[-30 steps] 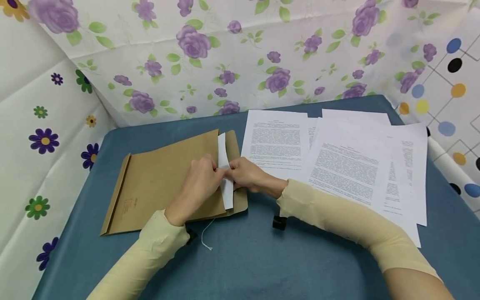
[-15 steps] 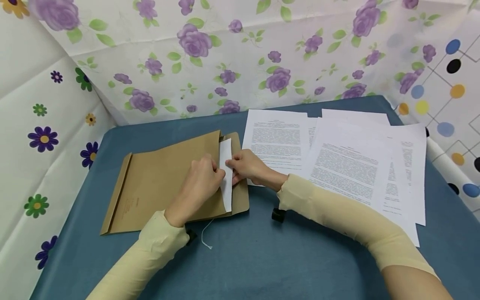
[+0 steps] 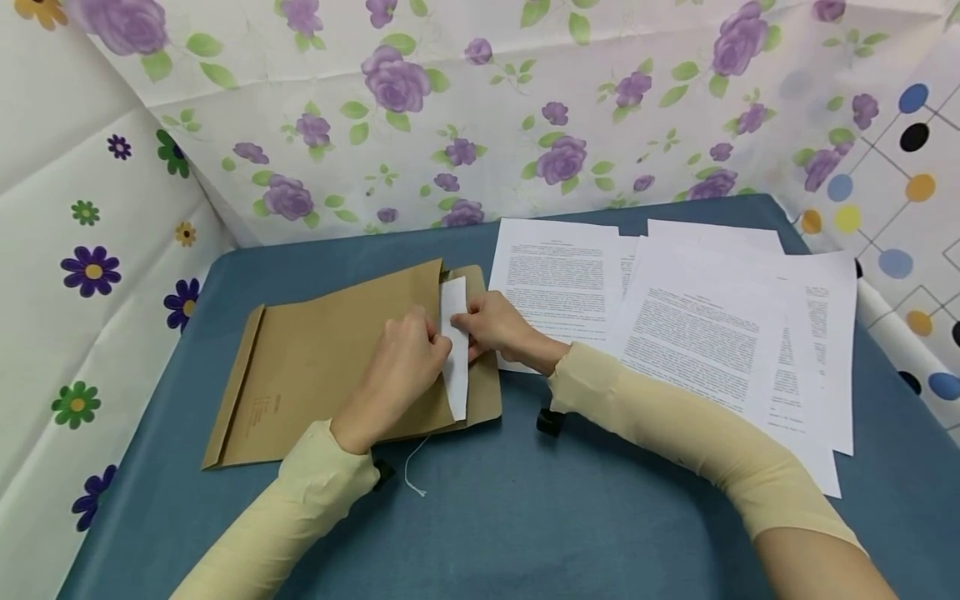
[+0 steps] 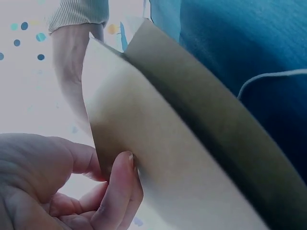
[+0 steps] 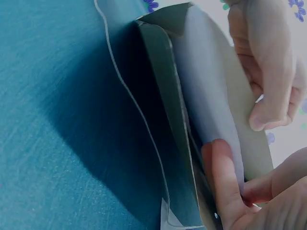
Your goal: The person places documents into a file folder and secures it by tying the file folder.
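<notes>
A brown envelope (image 3: 322, 367) lies flat on the blue table (image 3: 525, 517), its open end to the right. A narrow strip of a white sheet (image 3: 456, 379) sticks out of that opening. My left hand (image 3: 429, 335) pinches the edge of the envelope's upper layer beside the strip. My right hand (image 3: 463, 321) pinches the white sheet from the right. In the left wrist view my thumb (image 4: 115, 184) presses the brown edge (image 4: 158, 158). In the right wrist view my thumb (image 5: 225, 177) lies on the white sheet (image 5: 206, 96), with the left hand (image 5: 268, 72) beyond it.
Several printed sheets (image 3: 705, 325) lie spread over the right half of the table. A thin white string (image 3: 411, 471) trails from the envelope's near edge. Floral paper walls (image 3: 450, 125) close off the back and both sides.
My right hand has slid a little along the white sheet's edge, away from me. The left hand stays on the envelope's opening. The sheet still sticks out.
</notes>
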Tool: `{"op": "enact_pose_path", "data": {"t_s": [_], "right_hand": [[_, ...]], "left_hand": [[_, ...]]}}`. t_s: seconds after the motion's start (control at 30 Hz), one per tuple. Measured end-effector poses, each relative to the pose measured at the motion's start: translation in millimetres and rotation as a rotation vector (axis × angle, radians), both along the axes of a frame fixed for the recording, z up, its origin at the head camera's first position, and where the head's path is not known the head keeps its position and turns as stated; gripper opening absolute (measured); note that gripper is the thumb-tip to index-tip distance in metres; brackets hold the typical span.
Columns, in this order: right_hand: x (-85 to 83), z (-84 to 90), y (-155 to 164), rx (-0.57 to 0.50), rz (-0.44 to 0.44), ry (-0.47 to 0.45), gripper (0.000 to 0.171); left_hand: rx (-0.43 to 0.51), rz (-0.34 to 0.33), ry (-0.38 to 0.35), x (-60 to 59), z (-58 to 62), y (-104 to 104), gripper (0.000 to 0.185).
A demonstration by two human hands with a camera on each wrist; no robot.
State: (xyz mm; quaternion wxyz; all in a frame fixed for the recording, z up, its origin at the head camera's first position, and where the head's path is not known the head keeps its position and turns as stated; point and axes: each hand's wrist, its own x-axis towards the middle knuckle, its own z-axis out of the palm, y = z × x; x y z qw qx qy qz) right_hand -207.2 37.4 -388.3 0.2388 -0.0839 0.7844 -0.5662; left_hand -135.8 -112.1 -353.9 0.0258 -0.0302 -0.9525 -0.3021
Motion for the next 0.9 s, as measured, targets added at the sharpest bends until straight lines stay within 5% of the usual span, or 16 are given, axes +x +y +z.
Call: {"op": "enact_pose_path", "data": {"t_s": [0.23,0.5,0.9], "right_hand": [[-0.9,-2.8,-5.1,-0.025,-0.02,0.042,0.026],[-1.4,-3.5,-14.5,0.016,0.025,0.163,0.043],[3.8,-3.5,-5.7,-0.084,0.187,-0.114,0.035]], "left_hand": [[-0.004,-0.009,0.007,1.5,1.3,0.6,0.008],[0.016,-0.045,0.014,4.4,5.2,7.1,0.012],[-0.014,-0.024,0.015,0.9,1.2,4.4,0.008]]}}
